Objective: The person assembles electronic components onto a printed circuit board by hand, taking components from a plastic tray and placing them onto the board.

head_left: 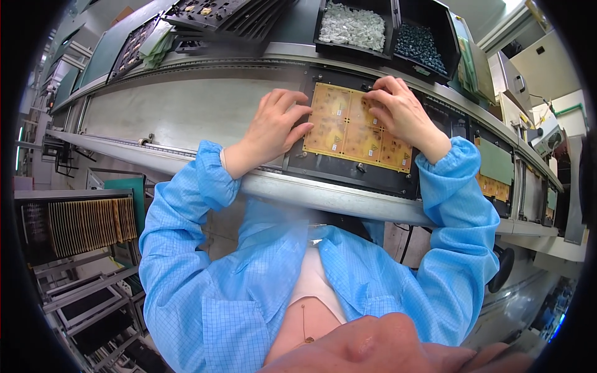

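The yellow circuit board panel point(357, 133) lies flat in a black carrier point(323, 166), a little right of the centre in the upper half of the frame. It seems that its seating in the carrier is already done; on its uncovered part I can make out only flat markings and small pale labels, so what is left on it I cannot tell. The panel is between the two hands: the left hand point(268, 124) is just beside its left edge, with thumb and fingers moderately wide and seemingly empty, while the right hand point(407, 115) is over its upper right part, fingers bent and narrow; whether it pinches a small piece, I cannot tell. Above, near the top of the frame, stand a bin of white parts point(352, 28) and a bin of dark blue parts point(420, 48). Black trays point(227, 18) are piled at the upper left, and a rack of boards point(93, 225) stands at the lower left.
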{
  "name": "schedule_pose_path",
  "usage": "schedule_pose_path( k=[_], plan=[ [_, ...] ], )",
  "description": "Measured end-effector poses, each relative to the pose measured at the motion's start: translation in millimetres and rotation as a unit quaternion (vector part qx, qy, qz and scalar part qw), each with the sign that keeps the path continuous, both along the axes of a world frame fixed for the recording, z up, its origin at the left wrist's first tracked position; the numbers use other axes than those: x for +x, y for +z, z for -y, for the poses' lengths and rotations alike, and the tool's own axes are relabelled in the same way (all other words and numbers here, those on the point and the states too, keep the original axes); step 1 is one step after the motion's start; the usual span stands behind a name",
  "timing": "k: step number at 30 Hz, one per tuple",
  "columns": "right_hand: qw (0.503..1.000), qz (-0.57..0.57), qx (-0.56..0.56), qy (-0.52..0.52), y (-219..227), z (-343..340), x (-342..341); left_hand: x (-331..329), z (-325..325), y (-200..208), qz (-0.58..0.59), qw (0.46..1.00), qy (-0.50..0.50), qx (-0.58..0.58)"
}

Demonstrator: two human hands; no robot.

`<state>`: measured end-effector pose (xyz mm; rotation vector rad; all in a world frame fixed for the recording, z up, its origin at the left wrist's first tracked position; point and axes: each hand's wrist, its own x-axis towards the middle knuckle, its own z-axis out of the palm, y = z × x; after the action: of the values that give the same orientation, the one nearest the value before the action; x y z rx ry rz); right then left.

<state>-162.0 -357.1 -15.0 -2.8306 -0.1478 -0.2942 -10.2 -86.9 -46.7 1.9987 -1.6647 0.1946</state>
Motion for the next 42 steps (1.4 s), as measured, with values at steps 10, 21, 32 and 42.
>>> schedule_pose_path(
  k=[10, 21, 32, 42],
  plan=[
    [0.995, -0.01, 0.084, -0.06, 23.6, -6.8, -111.9, -0.1, -13.2, 28.3, -0.002, 0.989, -0.146, 0.023],
    [1.0, 0.01, 0.001, -0.026, 8.9, -12.6, -150.8, -4.1, 0.9, 51.4, 0.25, 0.923, -0.279, 0.09],
    [0.958, -0.068, -0.255, 0.109, 21.2, -3.5, -133.0, -3.6, 31.3, 68.8, 0.431, 0.763, -0.46, 0.143],
    [0.995, -0.088, -0.042, 0.024, 37.4, 12.4, -111.7, -42.6, 61.3, 40.8, 0.104, 0.946, -0.28, 0.126]
  ],
)
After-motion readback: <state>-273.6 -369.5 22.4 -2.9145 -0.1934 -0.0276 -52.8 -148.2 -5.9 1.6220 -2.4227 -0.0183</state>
